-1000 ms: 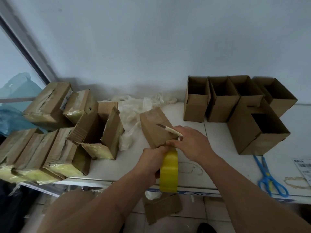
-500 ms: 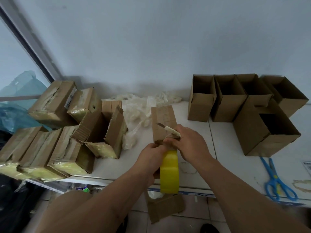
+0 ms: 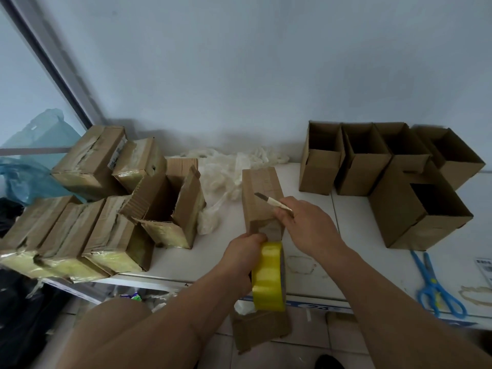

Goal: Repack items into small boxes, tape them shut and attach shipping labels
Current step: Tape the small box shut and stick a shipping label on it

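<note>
A small closed cardboard box point(image 3: 262, 193) lies on the white table point(image 3: 354, 251), its near end toward me. My left hand point(image 3: 243, 255) grips a yellow tape roll point(image 3: 269, 276) just below that near end, where a strip of tape runs onto the box. My right hand point(image 3: 306, 225) holds a small knife point(image 3: 269, 200) with its blade pointing up-left over the box top. The hand rests against the box's right near corner.
Several open empty boxes point(image 3: 370, 158) stand at the back right, a larger one point(image 3: 420, 214) in front. Taped boxes point(image 3: 87, 161) and an open carton point(image 3: 165, 206) crowd the left. Crumpled plastic point(image 3: 226, 169) lies behind. Blue scissors point(image 3: 436, 286) lie at the right edge.
The small box has turned from tilted to lying straight, pointing away from me. Both hands stay at its near end with the tape roll and knife.
</note>
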`<state>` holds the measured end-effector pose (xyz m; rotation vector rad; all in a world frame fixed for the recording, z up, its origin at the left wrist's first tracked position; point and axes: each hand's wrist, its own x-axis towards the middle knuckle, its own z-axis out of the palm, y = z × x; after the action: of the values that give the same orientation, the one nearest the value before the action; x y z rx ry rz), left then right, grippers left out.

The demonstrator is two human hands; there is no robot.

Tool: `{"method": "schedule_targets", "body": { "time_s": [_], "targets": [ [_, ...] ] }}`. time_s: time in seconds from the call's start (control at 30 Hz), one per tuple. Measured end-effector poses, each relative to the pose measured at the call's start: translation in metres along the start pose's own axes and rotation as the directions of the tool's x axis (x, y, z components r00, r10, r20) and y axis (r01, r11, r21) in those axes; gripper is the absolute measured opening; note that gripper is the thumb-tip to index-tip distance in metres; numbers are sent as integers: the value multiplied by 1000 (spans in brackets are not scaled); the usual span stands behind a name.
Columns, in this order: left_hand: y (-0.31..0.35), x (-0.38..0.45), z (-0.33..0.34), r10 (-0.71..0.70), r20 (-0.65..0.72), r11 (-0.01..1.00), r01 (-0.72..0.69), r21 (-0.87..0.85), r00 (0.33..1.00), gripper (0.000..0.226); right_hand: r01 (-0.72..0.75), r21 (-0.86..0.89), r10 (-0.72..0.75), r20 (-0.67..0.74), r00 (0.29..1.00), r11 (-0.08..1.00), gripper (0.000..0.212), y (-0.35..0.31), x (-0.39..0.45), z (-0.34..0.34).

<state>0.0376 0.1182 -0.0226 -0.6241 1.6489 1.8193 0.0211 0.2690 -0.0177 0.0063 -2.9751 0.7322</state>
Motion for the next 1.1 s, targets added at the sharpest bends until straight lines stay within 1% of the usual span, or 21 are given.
{"method": "schedule_targets", "body": {
  "time_s": [0.1, 0.2, 0.27, 0.3, 0.4, 0.5, 0.67, 0.73, 0.8, 0.93, 1.03, 1.1],
  "targets": [
    [-1, 1, 2, 0, 11, 998, 0, -70, 1000, 17, 43, -46, -41, 48, 998, 998, 35, -2, -7, -17],
    [-3, 3, 5, 9, 9, 996, -8, -91, 1000, 18, 112, -84, -97, 162, 982, 990, 33, -6, -20, -37],
    [-5, 3, 6, 17, -1, 995, -17, -96, 1000, 17, 126, -131, -91, 246, 965, 983, 31, -7, -29, -47],
    [-6, 4, 6, 21, -7, 995, -21, -93, 1000, 17, 123, -164, -76, 265, 961, 979, 30, -7, -31, -51],
    [-7, 6, 9, 31, -39, 997, -33, -63, 999, 16, 107, -238, -44, 254, 966, 965, 30, -6, -34, -53],
    [-7, 8, 10, 42, -67, 999, -44, -30, 997, 15, 124, -293, -44, 266, 963, 948, 30, -5, -35, -50],
    [-8, 10, 13, 43, -53, 999, -44, -29, 998, 17, 168, -376, -71, 258, 964, 911, 30, -1, -32, -39],
    [-8, 12, 12, 45, -50, 999, -46, -13, 998, 16, 172, -441, -46, 281, 958, 881, 29, 7, -31, -32],
    [-8, 13, 12, 49, -54, 999, -49, 2, 997, 14, 138, -469, 13, 304, 952, 872, 29, 19, -28, -28],
    [-8, 14, 12, 42, -40, 999, -42, -9, 998, 16, 58, -470, 116, 333, 936, 881, 31, 45, -21, -25],
    [-8, 13, 12, 38, -31, 999, -39, -3, 999, 18, 8, -426, 181, 402, 898, 905, 41, 53, -21, -14],
    [-7, 14, 12, 35, -37, 999, -35, -6, 999, 16, 16, -418, 166, 394, 904, 908, 46, 51, -18, -11]
  ]
}}
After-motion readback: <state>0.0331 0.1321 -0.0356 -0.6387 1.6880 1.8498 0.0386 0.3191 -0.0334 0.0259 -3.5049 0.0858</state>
